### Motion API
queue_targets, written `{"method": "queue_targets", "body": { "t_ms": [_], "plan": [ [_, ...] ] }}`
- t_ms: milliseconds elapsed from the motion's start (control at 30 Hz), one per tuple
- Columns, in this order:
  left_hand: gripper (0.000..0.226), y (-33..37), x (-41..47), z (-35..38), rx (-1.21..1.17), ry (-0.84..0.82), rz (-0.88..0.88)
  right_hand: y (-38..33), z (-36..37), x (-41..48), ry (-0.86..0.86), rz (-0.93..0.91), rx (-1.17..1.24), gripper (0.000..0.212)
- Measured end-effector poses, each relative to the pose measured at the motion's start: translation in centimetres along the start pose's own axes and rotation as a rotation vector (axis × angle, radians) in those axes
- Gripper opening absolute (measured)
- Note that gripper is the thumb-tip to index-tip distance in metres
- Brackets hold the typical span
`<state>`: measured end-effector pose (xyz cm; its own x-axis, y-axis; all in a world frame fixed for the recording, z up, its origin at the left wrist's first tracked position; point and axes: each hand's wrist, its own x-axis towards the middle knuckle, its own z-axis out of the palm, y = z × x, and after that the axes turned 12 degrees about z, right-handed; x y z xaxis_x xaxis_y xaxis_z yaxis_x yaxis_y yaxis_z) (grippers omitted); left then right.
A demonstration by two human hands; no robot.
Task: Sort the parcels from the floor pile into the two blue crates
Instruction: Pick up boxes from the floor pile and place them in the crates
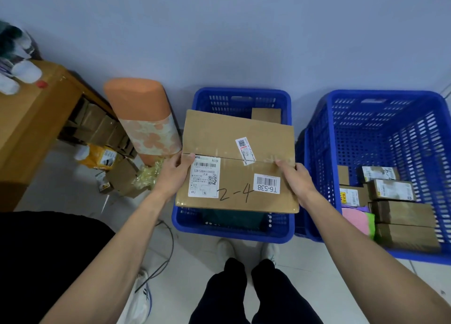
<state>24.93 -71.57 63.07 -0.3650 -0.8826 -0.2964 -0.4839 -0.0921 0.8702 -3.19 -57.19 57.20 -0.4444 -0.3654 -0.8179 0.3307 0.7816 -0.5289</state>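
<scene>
so, mid-sort i'd say: my left hand (174,174) and right hand (296,182) each grip a side edge of the big cardboard box (239,138) marked 2-4, thumbs on top, holding it flat between them right over one blue crate (231,235). under the hands that crate already has a brown box (266,114) and a dark green thing (234,217). the other blue crate (380,133), out past the right hand, holds several small boxes (390,189). a few parcels (117,174) sit on the floor beyond the left hand, so there's more to go.

dim bluish light, bowed edges
</scene>
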Motion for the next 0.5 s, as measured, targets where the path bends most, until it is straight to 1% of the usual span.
{"method": "queue_targets", "body": {
  "t_ms": [100, 233, 400, 500],
  "plan": [
    [0.034, -1.0, 0.3, -0.5, 0.012, -0.038, -0.037, 0.9, 0.8, 0.3, 0.013, 0.023, -0.022, 0.064],
    [0.033, -3.1, 0.7, -1.0, 0.098, -0.075, -0.071, 2.6, 1.6, 1.0, 0.018, 0.051, -0.084, 0.054],
    [0.032, -7.9, 1.7, -0.7, 0.246, -0.122, -0.174, 5.1, 3.3, 1.9, 0.100, 0.077, -0.136, 0.060],
    [0.023, -10.1, 1.7, 0.6, 0.342, -0.149, -0.199, 7.0, 4.1, 2.6, 0.144, 0.104, -0.168, 0.062]
  ]
}}
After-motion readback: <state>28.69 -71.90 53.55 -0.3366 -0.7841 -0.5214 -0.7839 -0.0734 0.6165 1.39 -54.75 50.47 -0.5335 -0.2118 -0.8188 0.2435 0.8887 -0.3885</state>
